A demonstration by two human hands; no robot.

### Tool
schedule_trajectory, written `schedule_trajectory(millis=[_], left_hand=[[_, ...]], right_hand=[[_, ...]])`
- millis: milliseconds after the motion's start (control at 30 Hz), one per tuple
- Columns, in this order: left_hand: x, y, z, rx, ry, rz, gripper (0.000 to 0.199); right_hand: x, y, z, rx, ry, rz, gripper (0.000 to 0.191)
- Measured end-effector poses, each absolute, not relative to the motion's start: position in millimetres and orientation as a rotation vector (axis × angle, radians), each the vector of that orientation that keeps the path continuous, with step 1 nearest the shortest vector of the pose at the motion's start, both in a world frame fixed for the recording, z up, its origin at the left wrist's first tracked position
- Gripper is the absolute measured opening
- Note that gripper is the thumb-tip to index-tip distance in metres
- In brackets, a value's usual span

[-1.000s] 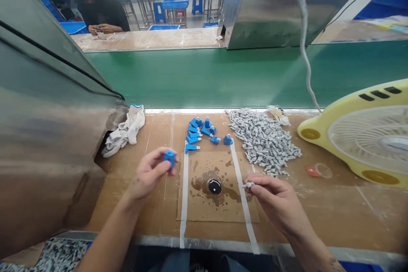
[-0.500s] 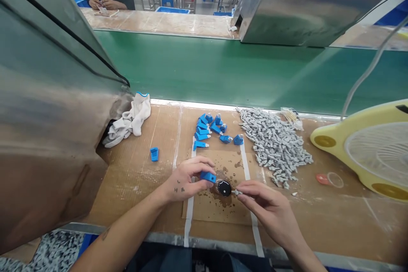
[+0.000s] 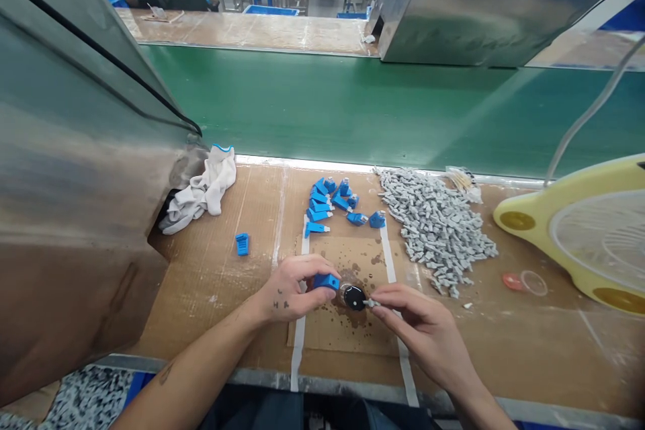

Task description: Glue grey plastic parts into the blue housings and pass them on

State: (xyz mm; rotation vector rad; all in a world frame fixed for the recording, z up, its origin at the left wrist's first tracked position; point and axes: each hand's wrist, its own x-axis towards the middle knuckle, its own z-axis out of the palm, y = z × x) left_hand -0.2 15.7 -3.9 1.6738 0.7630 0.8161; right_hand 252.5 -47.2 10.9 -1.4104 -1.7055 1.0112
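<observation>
Since half a second ago little has shifted: both hands have stayed at the round black piece, the left hand drawn very slightly nearer the body, while a second ago the left hand was raised off to the left with a blue part and the right hand was held back from the centre.

The left hand (image 3: 292, 292) is closed in a pinch on a blue plastic part (image 3: 326, 280), which is held level just beside the left edge of the small black round piece (image 3: 353, 297); whether the two touch cannot be told. The right hand (image 3: 413, 324) is closed narrowly on a small grey piece (image 3: 371, 303), whose tip is pressed toward the right edge of the same black piece. Both forearms are laid in low from the near edge of the table (image 3: 529, 342), wrists angled inward, so that the two parts are met over one spot; the grip seems chosen for fine aiming.

The black piece is seated on a stained cardboard square (image 3: 342, 329) bounded by two strips of white tape (image 3: 298, 349), apparently as a fixed work spot. Beyond it, a cluster of blue parts (image 3: 327, 201) and a heap of grey pieces (image 3: 436, 225) are kept within reach. One loose blue part (image 3: 242, 243) is left apart to the left, near a white glove (image 3: 204, 191). A yellow fan (image 3: 584, 228) is stood at the right, before the green conveyor belt (image 3: 353, 107).
</observation>
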Motion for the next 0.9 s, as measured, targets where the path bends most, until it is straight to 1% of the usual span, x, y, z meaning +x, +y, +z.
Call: schedule_trajectory(millis=[133,267,400,633,767,900], left_hand=[[-2,12,-9,1.611,0.791,0.773,0.023],[-3,13,-9,1.594,0.846,0.753,0.031],[-3,14,-8,1.431,0.755,0.703,0.038],[1,15,-4,1.646,0.727,0.887,0.027],[3,12,-3,1.728,0.715,0.830,0.022],[2,9,-5,1.761,0.716,0.839,0.023]], right_hand=[[251,-47,10,-1.407,-1.699,1.026,0.011],[251,-47,11,-1.387,-1.700,1.039,0.008],[253,-47,15,-1.388,-1.657,1.027,0.006],[245,-44,24,-1.311,-1.434,1.090,0.008],[233,-39,28,-1.225,-1.433,1.106,0.011],[223,-33,31,-1.164,-1.469,1.088,0.013]])
